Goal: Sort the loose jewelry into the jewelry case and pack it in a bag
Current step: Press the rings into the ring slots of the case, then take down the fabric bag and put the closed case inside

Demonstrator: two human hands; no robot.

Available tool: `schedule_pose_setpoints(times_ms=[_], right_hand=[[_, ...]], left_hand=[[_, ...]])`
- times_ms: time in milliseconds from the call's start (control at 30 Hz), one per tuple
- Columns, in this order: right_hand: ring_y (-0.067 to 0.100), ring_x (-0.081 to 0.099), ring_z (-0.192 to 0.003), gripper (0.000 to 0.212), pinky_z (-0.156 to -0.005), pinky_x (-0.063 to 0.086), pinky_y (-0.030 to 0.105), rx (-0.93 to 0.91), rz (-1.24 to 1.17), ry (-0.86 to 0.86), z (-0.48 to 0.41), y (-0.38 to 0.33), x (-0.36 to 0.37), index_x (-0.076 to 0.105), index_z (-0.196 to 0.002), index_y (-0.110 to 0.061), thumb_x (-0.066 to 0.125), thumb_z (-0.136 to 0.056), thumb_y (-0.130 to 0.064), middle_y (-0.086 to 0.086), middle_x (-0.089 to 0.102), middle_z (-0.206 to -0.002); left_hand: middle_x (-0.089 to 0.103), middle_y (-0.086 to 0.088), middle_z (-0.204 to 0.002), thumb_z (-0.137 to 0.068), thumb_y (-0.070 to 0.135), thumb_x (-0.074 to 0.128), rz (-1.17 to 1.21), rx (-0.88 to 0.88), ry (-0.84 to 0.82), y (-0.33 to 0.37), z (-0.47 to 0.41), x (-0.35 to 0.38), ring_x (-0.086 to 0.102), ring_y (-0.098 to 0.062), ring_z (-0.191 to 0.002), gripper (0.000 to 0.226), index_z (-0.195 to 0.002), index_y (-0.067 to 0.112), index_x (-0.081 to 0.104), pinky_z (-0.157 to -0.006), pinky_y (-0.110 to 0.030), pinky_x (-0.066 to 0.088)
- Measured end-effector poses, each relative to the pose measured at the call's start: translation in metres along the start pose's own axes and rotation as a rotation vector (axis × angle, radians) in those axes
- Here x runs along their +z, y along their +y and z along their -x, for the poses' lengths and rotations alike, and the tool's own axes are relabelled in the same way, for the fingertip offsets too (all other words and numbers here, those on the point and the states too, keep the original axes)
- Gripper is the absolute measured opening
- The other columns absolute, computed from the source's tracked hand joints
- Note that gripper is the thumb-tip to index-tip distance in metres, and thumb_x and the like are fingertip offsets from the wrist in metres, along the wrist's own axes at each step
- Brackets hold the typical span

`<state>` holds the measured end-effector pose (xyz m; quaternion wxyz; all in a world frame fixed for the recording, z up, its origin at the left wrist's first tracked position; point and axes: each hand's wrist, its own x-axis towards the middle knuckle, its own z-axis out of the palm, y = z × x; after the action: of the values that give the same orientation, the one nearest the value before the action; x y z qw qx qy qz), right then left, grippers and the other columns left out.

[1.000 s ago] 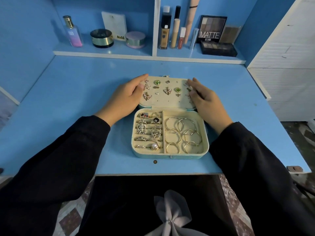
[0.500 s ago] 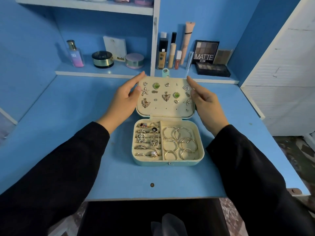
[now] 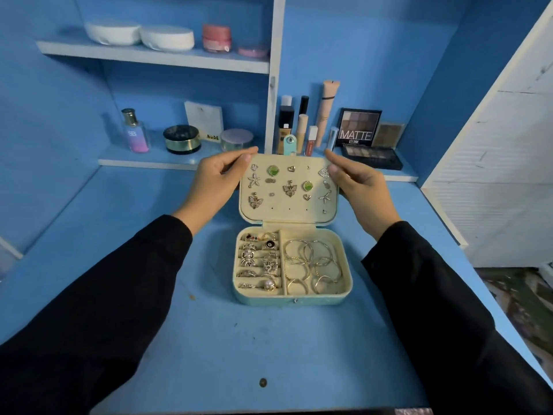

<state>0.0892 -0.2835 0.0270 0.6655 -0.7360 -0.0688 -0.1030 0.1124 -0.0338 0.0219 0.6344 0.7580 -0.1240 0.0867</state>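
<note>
Since the earlier frames the lid [image 3: 288, 213] of the jewelry case [image 3: 269, 299] rises from lying nearly flat to standing close to upright, and both hands shift to its far corners. The left hand [image 3: 215, 178] pinches the far left corner between thumb and fingers; the right hand [image 3: 359, 187] pinches the far right corner likewise. A teal snap tab [image 3: 289, 143] projects from the lid's far edge.

The case rests open at the middle of the blue bench [image 3: 209, 339]. The lid's cream inner panel carries stud earrings [image 3: 289, 188]: butterflies, starfish, hearts and two green stones. The base has two compartments. The left compartment holds rings [image 3: 258, 262] seated in padded rolls; the right compartment holds a loose heap of hoops [image 3: 312, 265], overlapping one another.

On the lower shelf [image 3: 143, 160] beyond the case stand a perfume bottle [image 3: 134, 131], round jars, tubes and an eyeshadow palette [image 3: 359, 127]. The upper shelf bears two white round boxes [image 3: 137, 34] and a pink jar [image 3: 216, 37].
</note>
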Motion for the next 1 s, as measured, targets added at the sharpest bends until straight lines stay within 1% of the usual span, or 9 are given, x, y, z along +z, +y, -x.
schedule_pose_setpoints(times_ms=[100,267,367,467,600,733,800,867,1000], right_hand=[[0.005,0.061,-0.094,0.026,-0.097,0.051,0.032,-0.027,-0.007,-0.009,0.001,-0.005,0.0,0.065,-0.118,-0.031,0.058,-0.096,-0.019,-0.009,0.071,-0.103],[0.016,0.062,-0.114,0.024,-0.098,0.05,0.035,-0.047,-0.113,-0.013,0.007,-0.011,0.0,0.069,-0.116,-0.019,0.057,-0.096,-0.023,-0.002,0.069,-0.121],[0.013,0.062,-0.114,0.021,-0.095,0.049,0.029,-0.048,-0.199,0.008,0.015,-0.014,0.005,0.071,-0.11,-0.015,0.057,-0.095,-0.021,-0.004,0.07,-0.118],[0.011,0.063,-0.106,0.018,-0.09,0.048,0.026,-0.047,-0.287,0.023,0.026,-0.018,0.009,0.071,-0.106,-0.012,0.056,-0.096,-0.016,-0.003,0.071,-0.11],[0.02,0.059,-0.105,0.025,-0.095,0.047,0.036,-0.034,-0.26,-0.029,0.046,-0.015,0.009,0.068,-0.117,-0.017,0.056,-0.095,-0.022,0.005,0.066,-0.111],[0.014,0.062,-0.095,0.026,-0.083,0.049,0.024,-0.061,-0.12,-0.042,0.073,-0.014,0.009,0.07,-0.108,-0.014,0.055,-0.091,-0.028,0.002,0.068,-0.103],[0.007,0.061,-0.107,0.025,-0.089,0.048,0.021,-0.053,-0.058,-0.055,0.087,-0.013,0.009,0.071,-0.105,-0.015,0.055,-0.091,-0.027,-0.003,0.07,-0.109],[0.001,0.047,-0.129,0.028,-0.105,0.039,0.018,-0.047,0.008,-0.083,0.099,-0.009,0.01,0.07,-0.111,-0.014,0.054,-0.092,-0.028,-0.008,0.067,-0.122],[-0.007,0.024,-0.141,0.033,-0.111,0.021,0.007,-0.025,0.174,-0.099,0.121,0.002,0.015,0.061,-0.127,-0.019,0.054,-0.096,-0.025,-0.013,0.048,-0.143]], left_hand=[[0.071,0.006,-0.115,-0.099,0.025,0.055,0.031,0.017,0.004,0.008,0.003,0.003,0.065,-0.007,-0.11,0.023,-0.119,0.029,0.065,-0.098,-0.032,0.051],[0.071,0.007,-0.111,-0.099,0.031,0.055,0.096,0.04,0.012,0.022,0.014,0.012,0.063,-0.008,-0.107,0.022,-0.117,0.03,0.069,-0.099,-0.026,0.045],[0.069,0.005,-0.104,-0.102,0.032,0.048,0.145,0.049,0.03,0.026,0.026,0.02,0.06,-0.015,-0.093,0.026,-0.118,0.027,0.068,-0.088,-0.028,0.045],[0.059,0.005,-0.084,-0.104,0.033,0.043,0.156,0.074,0.052,0.03,0.04,0.028,0.044,-0.017,-0.073,0.027,-0.119,0.032,0.065,-0.067,-0.028,0.041],[0.052,0.003,-0.103,-0.106,0.026,0.037,0.115,0.115,0.084,0.035,0.065,0.034,0.049,0.003,-0.087,0.027,-0.124,0.033,0.057,-0.082,-0.005,0.04],[0.054,0.012,-0.131,-0.106,0.024,0.031,0.054,0.143,0.052,0.031,0.095,0.037,0.045,0.005,-0.126,0.032,-0.131,0.021,0.05,-0.103,-0.01,0.033],[0.047,0.018,-0.141,-0.107,0.027,0.032,0.044,0.103,0.033,0.031,0.108,0.036,0.036,0.008,-0.134,0.032,-0.136,0.026,0.046,-0.107,-0.008,0.026],[0.04,0.018,-0.146,-0.105,0.028,0.033,0.05,0.068,0.03,0.03,0.122,0.036,0.029,0.013,-0.135,0.032,-0.135,0.033,0.043,-0.104,-0.001,0.022],[0.024,0.014,-0.157,-0.103,0.023,0.039,0.078,-0.021,0.03,0.02,0.144,0.041,0.018,0.012,-0.141,0.031,-0.133,0.031,0.046,-0.103,0.002,0.019]])
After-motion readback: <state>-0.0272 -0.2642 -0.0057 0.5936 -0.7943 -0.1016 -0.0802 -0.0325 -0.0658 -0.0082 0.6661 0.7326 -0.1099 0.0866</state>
